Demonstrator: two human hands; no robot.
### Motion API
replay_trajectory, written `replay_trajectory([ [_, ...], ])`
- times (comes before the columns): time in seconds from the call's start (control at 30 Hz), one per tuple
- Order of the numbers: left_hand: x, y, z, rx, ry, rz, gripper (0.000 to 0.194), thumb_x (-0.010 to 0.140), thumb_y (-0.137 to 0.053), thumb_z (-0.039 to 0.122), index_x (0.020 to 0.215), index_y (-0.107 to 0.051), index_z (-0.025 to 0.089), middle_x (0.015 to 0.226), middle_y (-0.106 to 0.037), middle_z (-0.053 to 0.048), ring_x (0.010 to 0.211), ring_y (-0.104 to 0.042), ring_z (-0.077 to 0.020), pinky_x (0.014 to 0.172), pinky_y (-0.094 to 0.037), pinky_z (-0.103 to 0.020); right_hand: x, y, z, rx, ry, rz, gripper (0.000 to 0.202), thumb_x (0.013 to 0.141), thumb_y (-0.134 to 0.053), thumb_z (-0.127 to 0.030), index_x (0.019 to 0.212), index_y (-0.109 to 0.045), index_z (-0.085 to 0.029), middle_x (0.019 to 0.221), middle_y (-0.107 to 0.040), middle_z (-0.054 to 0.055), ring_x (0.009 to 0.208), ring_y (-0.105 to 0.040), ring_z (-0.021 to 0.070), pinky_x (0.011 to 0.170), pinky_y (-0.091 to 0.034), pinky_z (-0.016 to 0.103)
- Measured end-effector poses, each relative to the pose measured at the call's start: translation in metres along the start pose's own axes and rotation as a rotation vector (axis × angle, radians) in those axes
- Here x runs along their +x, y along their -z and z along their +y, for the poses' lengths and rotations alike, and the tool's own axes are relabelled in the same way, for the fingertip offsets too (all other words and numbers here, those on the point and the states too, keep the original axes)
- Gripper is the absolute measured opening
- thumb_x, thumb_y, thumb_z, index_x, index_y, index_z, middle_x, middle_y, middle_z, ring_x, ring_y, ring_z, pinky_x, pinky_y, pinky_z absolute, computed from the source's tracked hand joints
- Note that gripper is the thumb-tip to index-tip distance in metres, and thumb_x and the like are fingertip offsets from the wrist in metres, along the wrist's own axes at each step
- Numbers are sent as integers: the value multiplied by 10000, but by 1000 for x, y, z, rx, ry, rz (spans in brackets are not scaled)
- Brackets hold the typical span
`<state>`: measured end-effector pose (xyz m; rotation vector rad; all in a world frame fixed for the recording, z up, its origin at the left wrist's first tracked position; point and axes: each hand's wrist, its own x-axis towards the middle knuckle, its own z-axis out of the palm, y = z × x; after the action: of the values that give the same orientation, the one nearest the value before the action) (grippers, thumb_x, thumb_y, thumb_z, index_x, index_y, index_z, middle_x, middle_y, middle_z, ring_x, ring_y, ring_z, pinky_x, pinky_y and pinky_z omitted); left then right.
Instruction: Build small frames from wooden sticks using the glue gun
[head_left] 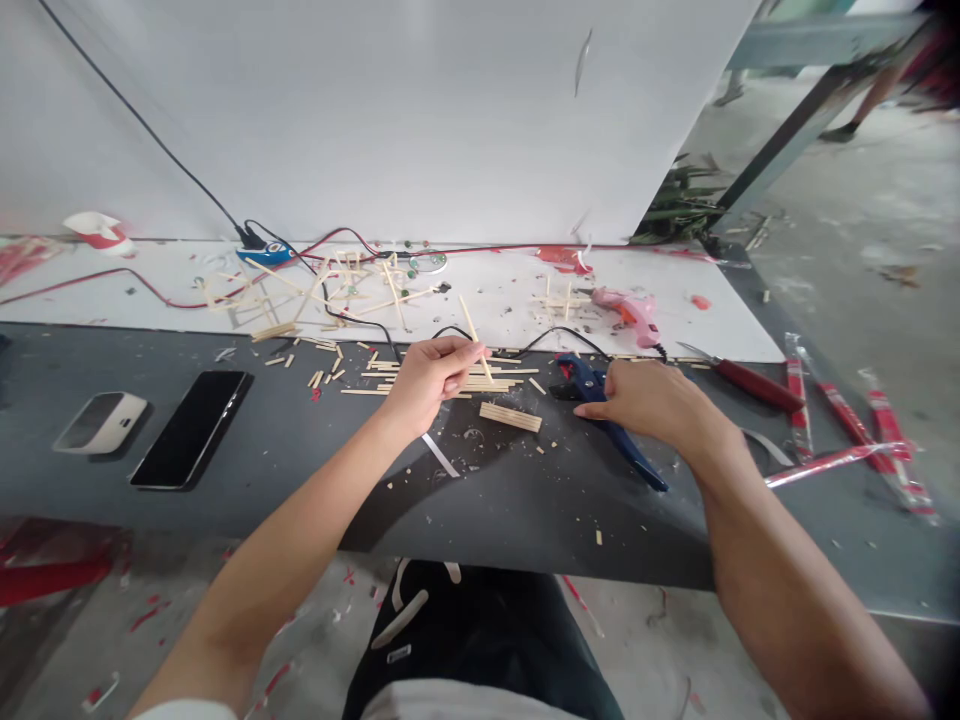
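Observation:
Between thumb and fingers, my left hand (435, 380) pinches one thin wooden stick (471, 325), tilted over the bench. Loose sticks (382, 378) lie beneath and around that hand. A small flat bundle of short sticks (510, 417) rests between my two hands. My right hand (645, 395) is on a blue-handled cutter (622, 445), fingers over its upper part and thumb along its left side. The cutter lies on the grey bench, its dark jaw pointing left.
Glued stick frames (337, 285) stand on the white strip behind, near a pink glue gun (630, 315) and cables. A phone (191, 430) and white device (101, 422) lie left; a red-handled knife (757, 385) and red packets (889, 430) lie right.

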<state>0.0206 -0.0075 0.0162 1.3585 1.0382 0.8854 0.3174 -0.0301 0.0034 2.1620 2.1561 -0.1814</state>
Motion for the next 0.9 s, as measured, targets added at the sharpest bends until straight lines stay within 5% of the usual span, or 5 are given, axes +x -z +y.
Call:
replay_trajectory([
  [0.13,3,2,2,-22,-19,39,298,829,-686,522,817,-695,225,538,-332,39,486,-258,-89,496,-194,-307,-27,29,16,153,-92,41,514,817,-701,-633,538,-524,-240,445,-513,28,462,-474,187,544,-316,351],
  [0.23,3,3,3,-82,-26,44,275,804,-720,490,767,-691,219,524,-317,43,481,-237,-83,491,-169,-305,-66,44,24,240,-207,429,446,869,-702,-498,562,-492,-252,457,-490,13,434,-395,171,525,-278,356],
  [0.4,1,3,3,-58,-40,46,276,807,-727,499,764,-702,227,540,-352,28,491,-244,-87,491,-179,-309,-98,23,31,478,-243,468,266,792,-705,-322,646,-495,-250,523,-499,-27,480,-446,171,527,-341,332],
  [0.73,2,1,1,-66,-117,105,260,759,-777,447,707,-699,204,537,-336,50,497,-271,-85,498,-194,-294,54,10,51,202,-346,237,567,901,-559,-495,1165,-704,-15,1086,-728,271,1088,-651,382,873,-437,404],
  [0.9,6,8,-2,-59,-103,153,264,746,-785,437,705,-697,191,530,-366,53,500,-284,-78,491,-214,-277,66,15,44,194,-380,177,498,903,-562,-349,1118,-700,79,1086,-694,361,1066,-662,403,821,-439,402],
])
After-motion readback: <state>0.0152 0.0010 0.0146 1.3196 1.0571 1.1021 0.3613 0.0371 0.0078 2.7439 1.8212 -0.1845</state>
